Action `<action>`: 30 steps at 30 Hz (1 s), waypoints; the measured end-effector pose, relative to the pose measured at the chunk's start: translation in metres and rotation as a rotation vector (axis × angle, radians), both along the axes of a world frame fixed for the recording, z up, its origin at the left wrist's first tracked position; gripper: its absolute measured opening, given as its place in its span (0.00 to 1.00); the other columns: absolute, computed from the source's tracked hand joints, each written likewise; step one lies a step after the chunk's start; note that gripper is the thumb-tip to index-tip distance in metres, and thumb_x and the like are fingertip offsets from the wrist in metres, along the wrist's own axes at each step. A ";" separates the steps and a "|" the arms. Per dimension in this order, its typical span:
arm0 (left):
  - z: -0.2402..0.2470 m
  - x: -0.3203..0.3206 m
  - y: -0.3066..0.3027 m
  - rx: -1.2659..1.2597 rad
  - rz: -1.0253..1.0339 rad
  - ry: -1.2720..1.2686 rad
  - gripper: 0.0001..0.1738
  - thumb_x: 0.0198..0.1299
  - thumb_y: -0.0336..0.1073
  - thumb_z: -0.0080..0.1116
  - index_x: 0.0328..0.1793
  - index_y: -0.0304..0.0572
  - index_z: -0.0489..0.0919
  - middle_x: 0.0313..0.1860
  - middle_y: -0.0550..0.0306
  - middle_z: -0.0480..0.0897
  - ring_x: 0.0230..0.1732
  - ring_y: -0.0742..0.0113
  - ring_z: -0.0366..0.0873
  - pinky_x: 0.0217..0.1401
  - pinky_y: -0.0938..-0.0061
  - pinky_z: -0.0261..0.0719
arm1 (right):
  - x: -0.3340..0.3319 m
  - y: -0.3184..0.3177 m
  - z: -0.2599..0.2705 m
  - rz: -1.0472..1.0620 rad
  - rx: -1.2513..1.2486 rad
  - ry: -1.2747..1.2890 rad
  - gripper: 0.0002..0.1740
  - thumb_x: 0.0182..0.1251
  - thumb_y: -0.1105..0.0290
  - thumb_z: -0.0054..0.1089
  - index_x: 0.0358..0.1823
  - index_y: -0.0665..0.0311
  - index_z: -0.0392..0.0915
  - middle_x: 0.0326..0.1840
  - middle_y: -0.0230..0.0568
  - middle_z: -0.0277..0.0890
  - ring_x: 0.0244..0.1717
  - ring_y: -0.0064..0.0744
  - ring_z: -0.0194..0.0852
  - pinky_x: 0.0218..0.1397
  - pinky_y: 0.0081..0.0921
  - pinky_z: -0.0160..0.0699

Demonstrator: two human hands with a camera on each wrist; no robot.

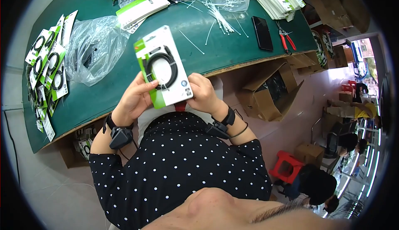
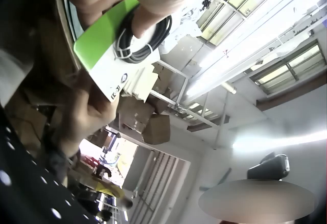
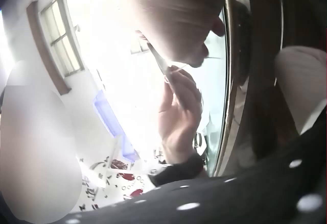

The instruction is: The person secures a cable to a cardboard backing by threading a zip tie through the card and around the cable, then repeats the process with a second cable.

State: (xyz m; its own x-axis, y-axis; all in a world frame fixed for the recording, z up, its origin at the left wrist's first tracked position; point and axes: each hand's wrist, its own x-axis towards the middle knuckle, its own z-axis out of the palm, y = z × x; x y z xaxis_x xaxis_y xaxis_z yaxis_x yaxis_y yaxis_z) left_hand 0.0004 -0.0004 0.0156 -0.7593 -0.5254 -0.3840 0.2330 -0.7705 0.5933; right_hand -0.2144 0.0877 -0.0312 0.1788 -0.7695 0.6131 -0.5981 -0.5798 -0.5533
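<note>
A green and white retail card (image 1: 179, 65) with a coiled black cable (image 1: 173, 68) on its front is held in both hands, just over the table's near edge. The left hand (image 1: 137, 93) grips its left side, thumb lying over the front beside the coil. At the lower right corner, the right hand (image 1: 203, 92) pinches the card with curled fingers. The left wrist view shows the coil (image 2: 125, 43) bound by pale ties, with the left thumb across it. From the right wrist the card appears nearly edge-on, between the right hand (image 3: 179, 17) and the left hand (image 3: 181, 119).
On the green table (image 1: 166, 20) lie a pile of carded cables (image 1: 52, 63), a clear plastic bag (image 1: 95, 47), stacked blank-looking cards (image 1: 143, 9), loose white zip ties (image 1: 220, 18), a black phone (image 1: 262, 33) and red-handled pliers (image 1: 286, 40). An open cardboard box (image 1: 270, 92) stands below, right.
</note>
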 end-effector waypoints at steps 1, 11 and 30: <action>-0.002 0.001 -0.002 -0.053 0.023 -0.050 0.27 0.67 0.28 0.53 0.70 0.40 0.61 0.63 0.49 0.74 0.62 0.59 0.76 0.64 0.61 0.79 | -0.001 0.000 -0.003 0.008 0.041 0.010 0.15 0.47 0.78 0.67 0.39 0.71 0.78 0.38 0.48 0.77 0.34 0.47 0.76 0.36 0.32 0.75; -0.011 0.009 -0.001 -0.328 0.019 -0.229 0.27 0.63 0.27 0.60 0.67 0.38 0.65 0.57 0.53 0.78 0.57 0.67 0.78 0.58 0.69 0.80 | 0.001 0.014 -0.011 0.163 0.732 -0.473 0.13 0.60 0.75 0.65 0.45 0.74 0.79 0.38 0.39 0.80 0.37 0.29 0.78 0.37 0.22 0.74; -0.002 0.073 -0.003 -0.541 0.280 -0.222 0.22 0.60 0.27 0.64 0.61 0.34 0.73 0.54 0.54 0.82 0.52 0.70 0.80 0.57 0.73 0.79 | 0.062 -0.049 0.029 0.147 0.878 -0.737 0.11 0.69 0.67 0.63 0.39 0.70 0.81 0.31 0.32 0.82 0.29 0.17 0.77 0.32 0.13 0.74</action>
